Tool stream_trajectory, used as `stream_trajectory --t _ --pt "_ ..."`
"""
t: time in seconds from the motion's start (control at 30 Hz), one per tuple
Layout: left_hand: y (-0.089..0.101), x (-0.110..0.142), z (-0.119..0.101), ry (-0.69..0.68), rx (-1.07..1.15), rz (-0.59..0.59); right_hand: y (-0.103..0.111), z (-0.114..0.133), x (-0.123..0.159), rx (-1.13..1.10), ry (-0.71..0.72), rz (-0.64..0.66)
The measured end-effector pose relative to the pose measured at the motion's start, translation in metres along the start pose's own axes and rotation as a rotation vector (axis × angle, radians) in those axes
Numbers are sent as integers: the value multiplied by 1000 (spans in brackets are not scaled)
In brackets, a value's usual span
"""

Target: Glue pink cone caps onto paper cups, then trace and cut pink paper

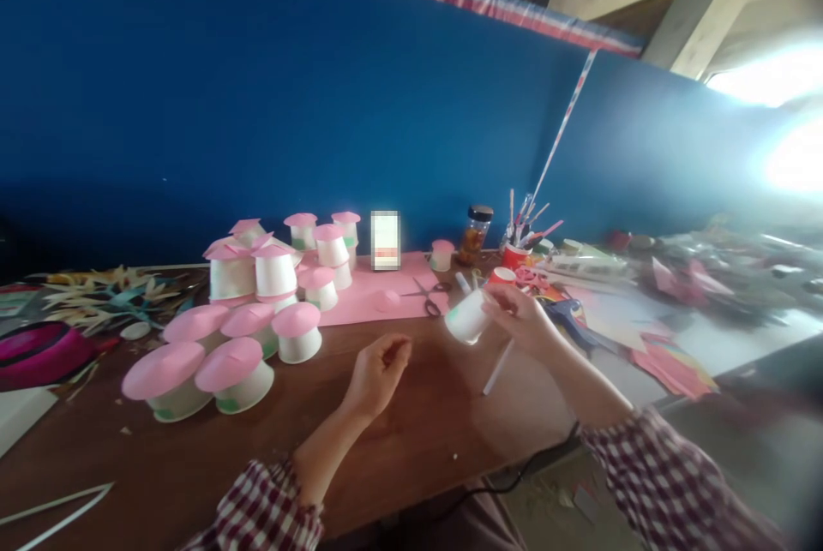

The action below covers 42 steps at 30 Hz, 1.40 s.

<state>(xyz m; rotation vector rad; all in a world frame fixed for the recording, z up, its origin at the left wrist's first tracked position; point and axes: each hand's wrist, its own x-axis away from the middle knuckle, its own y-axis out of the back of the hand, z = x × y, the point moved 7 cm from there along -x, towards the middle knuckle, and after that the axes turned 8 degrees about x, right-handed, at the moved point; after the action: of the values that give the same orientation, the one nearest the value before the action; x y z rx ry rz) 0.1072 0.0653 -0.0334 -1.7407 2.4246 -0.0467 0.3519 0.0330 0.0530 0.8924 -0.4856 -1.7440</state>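
Observation:
My right hand (524, 320) is closed on a white paper cup (467, 317), tilted on its side above the brown table (411, 440). A thin white stick (498, 368) hangs down from the same hand. To the left of the cup, my left hand (379, 371) hovers over the table with its fingers curled in, and nothing shows in them. Several white cups topped with pink paper caps (235, 367) stand in a cluster at the left. Scissors (432, 296) lie on a pink paper sheet (379, 294) behind the cup.
A red cup of pens and sticks (518, 249) and a glass jar (476, 236) stand near the blue wall. Coloured paper scraps (669, 362) cover the right side. Leaf-shaped cutouts (103, 294) and a magenta object (39, 354) lie at the far left. A black cable (540, 461) runs off the table's front edge.

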Motion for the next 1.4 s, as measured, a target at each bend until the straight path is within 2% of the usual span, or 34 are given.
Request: stream_trajectory --t 0.1,0.27,0.43,0.63,0.73,0.87,1.03,1.17,1.3,1.4 --pt "-18 0 11 171 159 7 -12 10 11 -186 -24 49" --pt "-42 2 24 381 402 -12 -22 18 30 -166 -25 47" --pt "-54 4 31 475 510 -52 -20 1 37 -161 -49 47" --pt "-69 3 29 510 551 -54 -7 -12 38 -200 -71 6" --pt "-69 -1 28 501 525 -70 7 -18 38 -228 -99 -58" --pt "-71 -8 30 472 419 -109 38 -34 38 -263 -160 -210" --pt "-97 -30 37 364 234 -113 77 -31 48 -245 -118 -441" --pt "-106 -50 41 231 7 -112 79 -23 55 -232 -101 -400" --pt "-94 -58 26 73 -200 -92 73 -22 57 -205 -109 -351" --pt "-83 -48 7 -7 -295 -41 69 -20 57 -185 -101 -331"
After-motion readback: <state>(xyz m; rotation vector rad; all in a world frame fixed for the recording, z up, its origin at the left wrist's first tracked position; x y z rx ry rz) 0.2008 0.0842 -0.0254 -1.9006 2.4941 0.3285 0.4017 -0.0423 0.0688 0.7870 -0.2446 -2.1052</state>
